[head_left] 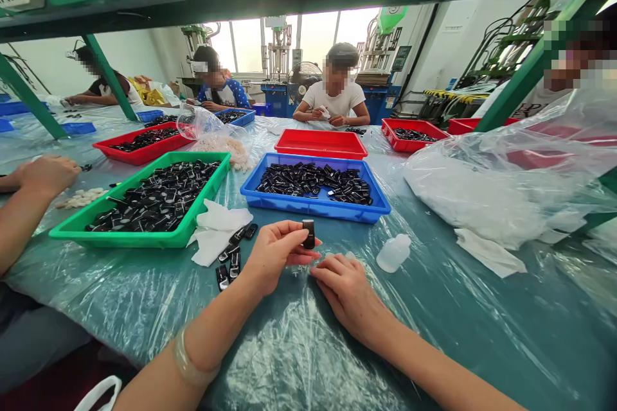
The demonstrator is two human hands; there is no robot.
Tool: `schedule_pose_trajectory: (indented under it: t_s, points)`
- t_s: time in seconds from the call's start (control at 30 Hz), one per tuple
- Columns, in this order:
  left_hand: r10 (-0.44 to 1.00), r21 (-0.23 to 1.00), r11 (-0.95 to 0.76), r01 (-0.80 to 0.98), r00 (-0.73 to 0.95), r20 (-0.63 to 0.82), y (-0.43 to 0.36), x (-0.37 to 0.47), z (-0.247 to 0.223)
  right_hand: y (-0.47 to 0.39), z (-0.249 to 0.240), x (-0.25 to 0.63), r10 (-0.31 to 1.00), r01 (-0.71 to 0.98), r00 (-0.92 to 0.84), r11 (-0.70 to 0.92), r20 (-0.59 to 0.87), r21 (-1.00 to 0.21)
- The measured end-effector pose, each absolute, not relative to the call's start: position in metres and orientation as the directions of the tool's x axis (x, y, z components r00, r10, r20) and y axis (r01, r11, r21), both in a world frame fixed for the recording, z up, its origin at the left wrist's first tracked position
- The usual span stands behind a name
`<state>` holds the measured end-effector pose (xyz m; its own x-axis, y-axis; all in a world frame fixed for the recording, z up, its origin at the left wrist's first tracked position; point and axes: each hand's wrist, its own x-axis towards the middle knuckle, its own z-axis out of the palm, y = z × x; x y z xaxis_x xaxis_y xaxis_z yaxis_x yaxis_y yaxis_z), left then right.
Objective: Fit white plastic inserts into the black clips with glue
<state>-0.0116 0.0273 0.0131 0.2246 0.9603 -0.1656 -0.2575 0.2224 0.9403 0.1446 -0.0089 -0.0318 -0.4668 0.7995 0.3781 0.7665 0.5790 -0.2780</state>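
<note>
My left hand [276,249] pinches a small glossy black plastic part [309,234] upright between thumb and fingers. Just to its right, my right hand [348,286] rests low on the table with its fingers bent together. Small white bits [299,270] lie between the two hands; whether the right fingertips grip one is hidden. Several more black parts [234,263] lie loose left of my left wrist, beside a crumpled white cloth [219,225]. A small translucent bottle [394,253] lies tilted to the right of my right hand.
A green tray [139,239] and a blue tray [315,207], both holding black parts, stand ahead. Red trays [321,144] sit farther back. A large clear plastic bag [496,186] fills the right side. A green shelf beam [193,0] crosses overhead. Co-workers sit around; one's hand [48,173] is at left.
</note>
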Motion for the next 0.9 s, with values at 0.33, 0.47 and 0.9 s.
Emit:
schedule_pose_trajectory:
  t_s: [0.33, 0.47, 0.9]
  points:
    - [0.938, 0.895, 0.279, -0.349, 0.299, -0.175, 0.026, -0.009, 0.01, 0.021, -0.039, 0.126, 0.802, 0.809, -0.516, 0.572, 0.3, -0.136]
    - [0.928, 0.889, 0.284, -0.358, 0.334, -0.162, 0.026, -0.009, 0.01, 0.019, -0.04, 0.125, 0.787, 0.803, -0.544, 0.589, 0.29, -0.091]
    - [0.881, 0.942, 0.271, -0.199, 0.447, -0.158, 0.02, -0.004, 0.0, -0.022, -0.021, 0.172, 0.822, 0.775, -0.42, 0.545, 0.384, -0.32]
